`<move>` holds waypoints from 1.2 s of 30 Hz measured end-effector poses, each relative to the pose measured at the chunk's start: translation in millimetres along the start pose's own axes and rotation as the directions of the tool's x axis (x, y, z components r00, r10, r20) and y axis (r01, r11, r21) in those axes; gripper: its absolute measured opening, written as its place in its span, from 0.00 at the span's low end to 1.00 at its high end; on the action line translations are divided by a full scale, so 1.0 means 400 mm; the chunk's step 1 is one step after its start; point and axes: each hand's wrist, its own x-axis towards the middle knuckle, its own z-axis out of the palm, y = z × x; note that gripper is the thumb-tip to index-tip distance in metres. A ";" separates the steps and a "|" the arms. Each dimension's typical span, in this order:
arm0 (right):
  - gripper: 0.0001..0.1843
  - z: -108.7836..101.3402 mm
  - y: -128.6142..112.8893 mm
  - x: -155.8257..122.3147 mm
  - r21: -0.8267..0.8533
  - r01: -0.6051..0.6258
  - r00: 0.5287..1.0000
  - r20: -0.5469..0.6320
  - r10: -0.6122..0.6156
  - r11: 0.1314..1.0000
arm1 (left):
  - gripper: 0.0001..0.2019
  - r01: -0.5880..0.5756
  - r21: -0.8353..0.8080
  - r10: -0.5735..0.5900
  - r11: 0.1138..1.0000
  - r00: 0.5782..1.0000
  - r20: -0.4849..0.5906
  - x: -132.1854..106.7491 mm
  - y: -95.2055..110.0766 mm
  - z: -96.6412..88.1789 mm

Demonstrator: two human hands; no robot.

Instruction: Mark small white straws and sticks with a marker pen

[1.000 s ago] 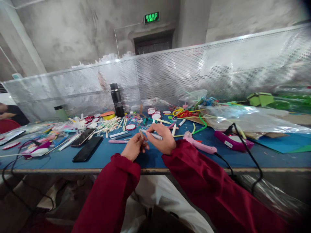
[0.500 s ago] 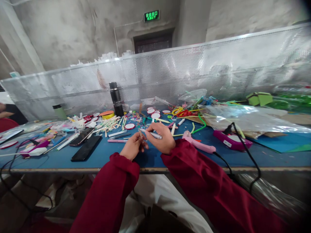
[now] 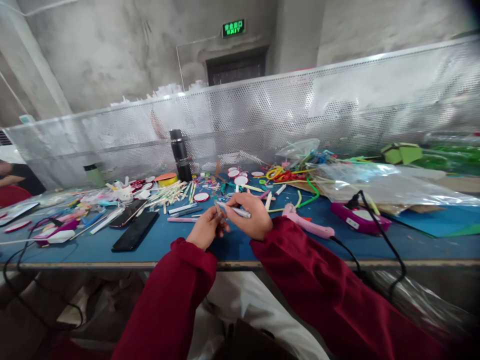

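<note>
My right hand (image 3: 252,216) is closed around a whitish-grey marker pen (image 3: 242,212), its tip pointing left toward my other hand. Between the fingertips of my left hand (image 3: 203,229) is a small thin stick-like piece (image 3: 215,201), mostly hidden by the fingers. The marker's tip end is at this piece; whether they touch I cannot tell. Both hands are close together above the front of the blue table (image 3: 232,255). Beyond my left hand lie more markers (image 3: 182,208) and a pink pen-like stick (image 3: 182,220).
A pink glue gun (image 3: 311,226) with a black cord lies right of my hands. Left are a black phone (image 3: 135,231) and scattered craft sticks (image 3: 177,196). A black bottle (image 3: 180,157) stands behind, and a purple power socket (image 3: 358,220) sits at the right.
Both hands keep almost the same pose and grip. The whole view has shifted slightly. The top of the small piece in my left hand now looks greenish rather than tan.
</note>
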 end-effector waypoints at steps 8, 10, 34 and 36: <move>0.06 -0.007 -0.008 0.001 0.001 0.013 1.000 -0.006 -0.013 1.000 | 0.21 -0.009 -0.007 0.009 1.000 1.000 0.018 0.002 0.003 0.003; 0.06 -0.007 -0.007 0.001 0.002 0.023 1.000 -0.003 -0.023 1.000 | 0.20 -0.005 -0.009 0.005 1.000 1.000 0.014 0.001 0.006 0.005; 0.04 0.000 0.000 -0.003 0.038 0.039 0.999 -0.024 -0.038 0.999 | 0.17 0.029 -0.023 -0.030 0.999 0.999 -0.011 -0.002 0.006 0.004; 0.03 0.001 0.000 -0.003 0.047 0.048 0.998 -0.039 -0.046 0.998 | 0.18 0.023 -0.026 -0.023 0.999 1.000 -0.011 0.000 0.003 0.004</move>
